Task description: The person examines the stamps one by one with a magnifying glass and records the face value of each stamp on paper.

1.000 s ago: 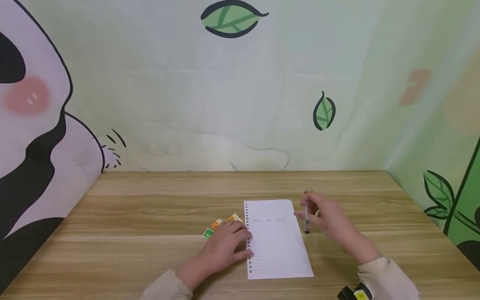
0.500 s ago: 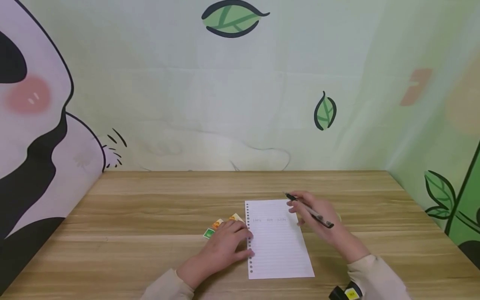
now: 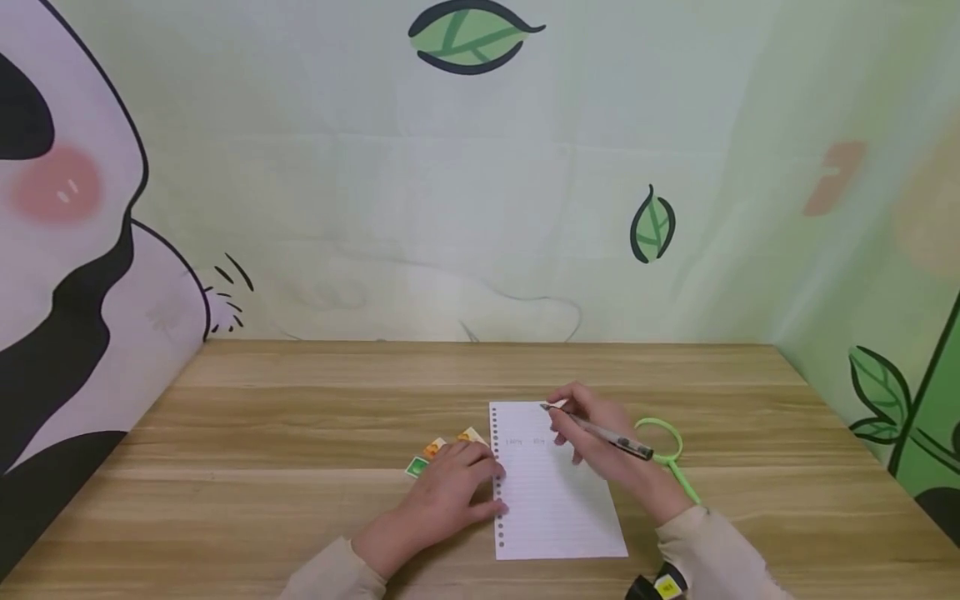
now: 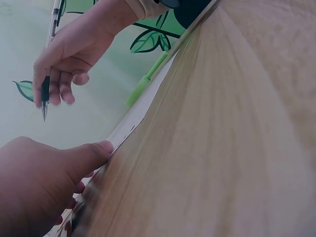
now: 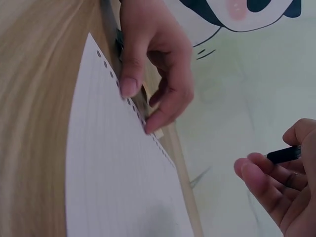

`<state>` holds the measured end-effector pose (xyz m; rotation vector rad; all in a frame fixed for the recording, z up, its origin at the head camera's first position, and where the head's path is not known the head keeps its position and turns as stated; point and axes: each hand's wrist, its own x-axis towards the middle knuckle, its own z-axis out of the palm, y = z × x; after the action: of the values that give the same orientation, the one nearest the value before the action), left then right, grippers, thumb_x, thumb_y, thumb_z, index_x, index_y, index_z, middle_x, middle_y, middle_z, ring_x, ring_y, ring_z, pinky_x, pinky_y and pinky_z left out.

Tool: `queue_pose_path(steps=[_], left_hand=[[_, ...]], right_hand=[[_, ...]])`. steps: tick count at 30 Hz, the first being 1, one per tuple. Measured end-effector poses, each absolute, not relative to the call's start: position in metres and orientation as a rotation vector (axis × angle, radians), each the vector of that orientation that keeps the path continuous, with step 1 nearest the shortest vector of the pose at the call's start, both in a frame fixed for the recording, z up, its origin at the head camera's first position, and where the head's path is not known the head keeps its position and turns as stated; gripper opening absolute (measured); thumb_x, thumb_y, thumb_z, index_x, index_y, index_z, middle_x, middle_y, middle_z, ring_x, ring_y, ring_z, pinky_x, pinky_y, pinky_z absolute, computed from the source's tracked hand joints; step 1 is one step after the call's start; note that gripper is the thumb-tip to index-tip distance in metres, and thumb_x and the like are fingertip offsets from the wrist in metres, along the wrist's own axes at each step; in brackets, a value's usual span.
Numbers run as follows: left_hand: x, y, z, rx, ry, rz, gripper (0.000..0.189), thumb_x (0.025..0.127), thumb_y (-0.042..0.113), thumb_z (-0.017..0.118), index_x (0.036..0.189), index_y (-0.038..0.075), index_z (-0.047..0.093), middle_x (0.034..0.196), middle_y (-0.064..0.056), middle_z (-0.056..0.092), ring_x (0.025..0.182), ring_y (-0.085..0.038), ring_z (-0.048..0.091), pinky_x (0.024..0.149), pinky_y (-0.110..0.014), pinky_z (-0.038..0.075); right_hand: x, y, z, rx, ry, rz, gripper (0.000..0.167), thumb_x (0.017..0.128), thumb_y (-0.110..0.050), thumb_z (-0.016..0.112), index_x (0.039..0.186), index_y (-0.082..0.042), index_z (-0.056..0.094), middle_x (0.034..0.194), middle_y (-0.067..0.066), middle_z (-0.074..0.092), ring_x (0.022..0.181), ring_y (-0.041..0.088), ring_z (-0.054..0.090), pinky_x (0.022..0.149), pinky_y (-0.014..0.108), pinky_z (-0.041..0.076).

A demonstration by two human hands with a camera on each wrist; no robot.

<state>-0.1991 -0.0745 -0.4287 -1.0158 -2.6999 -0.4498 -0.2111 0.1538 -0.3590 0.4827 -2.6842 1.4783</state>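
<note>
A sheet of lined paper [image 3: 551,508] with punched holes down its left side lies on the table. Faint handwriting runs across its upper part, partly covered by my right hand [image 3: 600,429]. That hand pinches a pen [image 3: 615,437] with a clear barrel and black grip. In the left wrist view, the pen [image 4: 45,91] points tip-down in the air above the paper. My left hand [image 3: 450,487] rests at the sheet's holed edge, thumb and fingertips touching it, fingers loosely bent. Small colourful cards [image 3: 417,467] peek out beyond the left hand, partly hidden under it.
Just right of the right hand lies a green ring with a handle [image 3: 667,454], shaped like a magnifying glass. The wooden table [image 3: 262,433] meets a wall painted with leaves and a panda at its back edge.
My right hand has moved left over the top of the paper, and the pen has turned from upright to slanting. The green ring has come into view. The left hand stays put.
</note>
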Motion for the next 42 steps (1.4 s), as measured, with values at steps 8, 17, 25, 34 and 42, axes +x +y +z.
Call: queue_pose_path(steps=[8, 17, 25, 34, 42], left_hand=[[-0.199, -0.076, -0.429, -1.020, -2.679, -0.444, 0.034, 0.082, 0.043, 0.072, 0.103, 0.017, 0.068, 0.108, 0.002, 0.062, 0.106, -0.016, 0.056, 0.101, -0.037, 0.044], [-0.199, -0.076, -0.432, -1.027, -2.668, -0.437, 0.033, 0.082, 0.043, 0.072, 0.102, 0.017, 0.068, 0.106, 0.003, 0.062, 0.105, -0.016, 0.056, 0.101, -0.036, 0.044], [-0.199, -0.076, -0.430, -1.020, -2.693, -0.431, 0.033, 0.083, 0.043, 0.072, 0.102, 0.017, 0.068, 0.107, 0.004, 0.062, 0.105, -0.015, 0.056, 0.101, -0.035, 0.043], [-0.197, -0.076, -0.429, -1.016, -2.681, -0.439, 0.033, 0.082, 0.042, 0.072, 0.103, 0.017, 0.068, 0.105, 0.004, 0.060, 0.104, -0.015, 0.055, 0.100, -0.035, 0.043], [-0.199, -0.076, -0.429, -1.013, -2.683, -0.430, 0.033, 0.082, 0.042, 0.072, 0.103, 0.017, 0.068, 0.107, 0.004, 0.061, 0.106, -0.016, 0.055, 0.100, -0.036, 0.043]], right_hand=[[-0.216, 0.135, -0.378, 0.439, -2.704, 1.664, 0.022, 0.095, -0.018, 0.058, 0.107, 0.000, 0.060, 0.088, 0.018, 0.064, 0.070, 0.014, 0.061, 0.049, 0.029, 0.053], [-0.222, 0.121, -0.404, 0.327, -2.658, 1.796, 0.012, 0.088, -0.007, 0.059, 0.093, 0.003, 0.060, 0.069, 0.007, 0.060, 0.054, 0.012, 0.056, 0.043, 0.026, 0.049], [-0.226, 0.122, -0.419, 0.332, -2.610, 1.922, 0.017, 0.096, -0.011, 0.052, 0.090, 0.005, 0.055, 0.067, 0.011, 0.060, 0.047, 0.012, 0.054, 0.040, 0.027, 0.048], [-0.226, 0.124, -0.426, 0.291, -2.597, 1.914, 0.012, 0.090, -0.007, 0.059, 0.091, 0.004, 0.056, 0.066, 0.007, 0.057, 0.050, 0.012, 0.052, 0.040, 0.025, 0.047], [-0.229, 0.124, -0.433, 0.228, -2.562, 1.766, 0.010, 0.086, -0.002, 0.056, 0.077, -0.004, 0.059, 0.056, 0.000, 0.050, 0.045, 0.007, 0.046, 0.045, 0.017, 0.034]])
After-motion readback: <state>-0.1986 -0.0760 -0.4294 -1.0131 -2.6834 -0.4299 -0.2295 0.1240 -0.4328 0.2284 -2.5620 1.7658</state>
